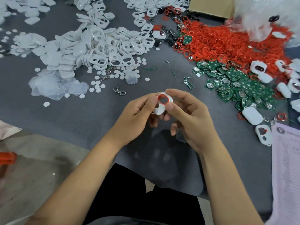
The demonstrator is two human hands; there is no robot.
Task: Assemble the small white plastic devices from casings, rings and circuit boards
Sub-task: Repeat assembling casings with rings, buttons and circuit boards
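Both my hands hold one white casing (159,109) above the grey table, near the middle of the view. A red ring (163,99) sits around the casing's large opening. My left hand (136,117) grips the casing from the left, thumb on the ring's left edge. My right hand (191,117) grips it from the right, thumb pressed at the ring's lower right corner. A clear plastic piece (180,135) is tucked under my right hand's curled fingers. Red rings (227,44) lie heaped at the upper right, green circuit boards (235,85) below them, white casings (100,46) at the upper left.
Finished white devices (252,115) lie at the right by a printed sheet (285,159). Small white discs (97,83), clear covers (48,86), a metal clasp (119,91) and green strips (187,81) are scattered on the grey table (81,114). A cardboard box (211,5) and plastic bag (267,15) sit at the top right.
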